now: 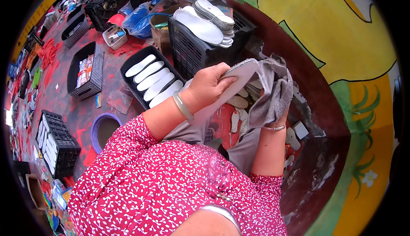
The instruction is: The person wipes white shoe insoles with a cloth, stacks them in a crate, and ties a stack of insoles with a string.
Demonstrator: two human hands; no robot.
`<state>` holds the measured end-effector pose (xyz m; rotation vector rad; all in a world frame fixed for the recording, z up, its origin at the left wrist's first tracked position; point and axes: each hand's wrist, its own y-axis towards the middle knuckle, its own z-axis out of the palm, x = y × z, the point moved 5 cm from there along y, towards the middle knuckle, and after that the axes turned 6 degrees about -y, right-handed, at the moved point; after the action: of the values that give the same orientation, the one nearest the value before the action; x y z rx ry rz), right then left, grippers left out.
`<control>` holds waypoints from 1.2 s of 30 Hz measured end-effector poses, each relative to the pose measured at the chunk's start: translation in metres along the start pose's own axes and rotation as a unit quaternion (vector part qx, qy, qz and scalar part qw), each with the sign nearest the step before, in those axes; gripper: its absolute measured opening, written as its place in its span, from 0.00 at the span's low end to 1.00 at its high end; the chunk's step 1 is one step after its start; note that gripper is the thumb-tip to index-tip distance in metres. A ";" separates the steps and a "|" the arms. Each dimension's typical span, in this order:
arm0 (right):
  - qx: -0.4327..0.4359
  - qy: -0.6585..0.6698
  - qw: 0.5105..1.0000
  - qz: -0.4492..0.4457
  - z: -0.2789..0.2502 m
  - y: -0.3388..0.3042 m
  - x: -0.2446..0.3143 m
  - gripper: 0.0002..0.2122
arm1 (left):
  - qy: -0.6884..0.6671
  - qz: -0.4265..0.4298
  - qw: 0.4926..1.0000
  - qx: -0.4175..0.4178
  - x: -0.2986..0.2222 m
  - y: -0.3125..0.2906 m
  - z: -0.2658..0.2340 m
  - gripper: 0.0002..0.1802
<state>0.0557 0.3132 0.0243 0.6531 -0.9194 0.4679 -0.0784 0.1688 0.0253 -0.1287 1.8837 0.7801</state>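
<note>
My left hand (209,86), with a pale bangle at its wrist, is closed on the edge of a white insole (240,78), thumb on the upper face. The insole slants down toward my lap. A crumpled grey cloth (273,101) lies over its far end. My right hand (282,117) is closed on this cloth, which hides most of the fingers. Beyond my left forearm, a black basket (127,82) holds several white insoles (159,83) in a row. More insoles (213,14) are stacked on an upturned-looking black crate (187,50).
Shoe pieces (239,103) lie on the red floor beyond my knees. At left stand a purple-rimmed basin (95,134), a black crate (69,148) of white pieces and a patterned bin (95,80). A painted wall (329,30) closes in the right side.
</note>
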 end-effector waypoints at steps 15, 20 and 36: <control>-0.082 -0.378 0.917 -0.094 0.016 -0.024 -0.013 0.11 | 0.238 0.218 0.945 0.049 -0.024 -0.022 0.039 0.08; -0.101 -0.253 0.961 -0.043 0.002 -0.019 -0.012 0.11 | 0.218 0.212 0.951 0.054 -0.028 -0.024 0.037 0.08; 0.020 0.035 0.970 0.239 0.027 -0.030 -0.032 0.15 | -0.331 -0.142 0.930 -0.073 0.031 -0.008 0.020 0.09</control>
<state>0.0419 0.2698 0.0001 0.4442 -1.0022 0.9353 -0.0732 0.1816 -0.0093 -0.1972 1.1349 0.6547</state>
